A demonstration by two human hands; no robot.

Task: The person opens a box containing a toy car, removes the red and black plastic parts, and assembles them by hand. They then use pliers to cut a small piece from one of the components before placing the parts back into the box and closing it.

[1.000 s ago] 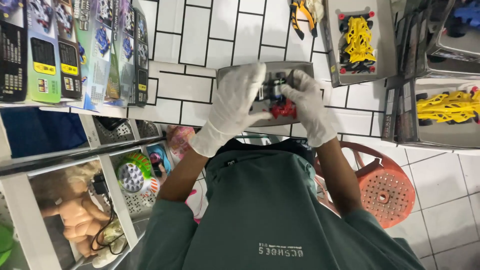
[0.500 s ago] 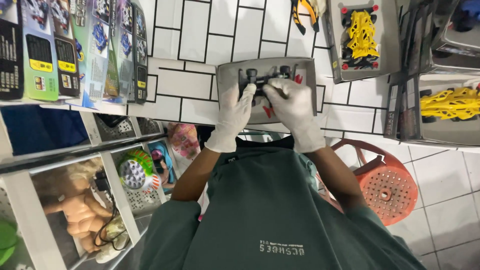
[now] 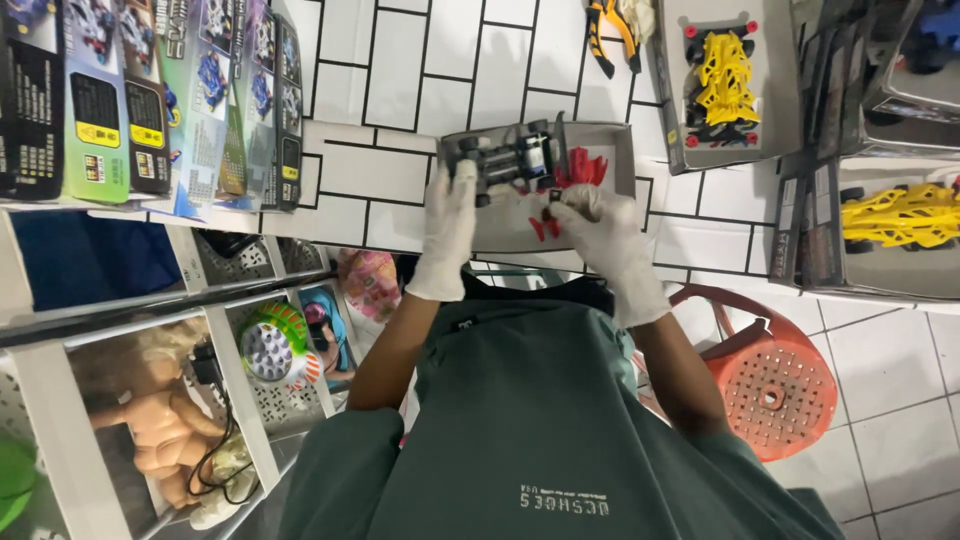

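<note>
White-gloved hands are seen from the head view over a grey tray (image 3: 600,150) on the tiled surface (image 3: 380,170). The tray's left edge is gripped by the left hand (image 3: 447,225) beside the black toy car chassis (image 3: 510,160). 1 small dark part (image 3: 553,196) is pinched by the right hand (image 3: 600,225) near red pieces (image 3: 582,168).

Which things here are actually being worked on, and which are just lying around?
In use: left hand on grey tray; black toy car chassis; red plastic parts; right hand.

Lying about: yellow toy car; orange-handled pliers; orange stool; boxed kits; doll.
</note>
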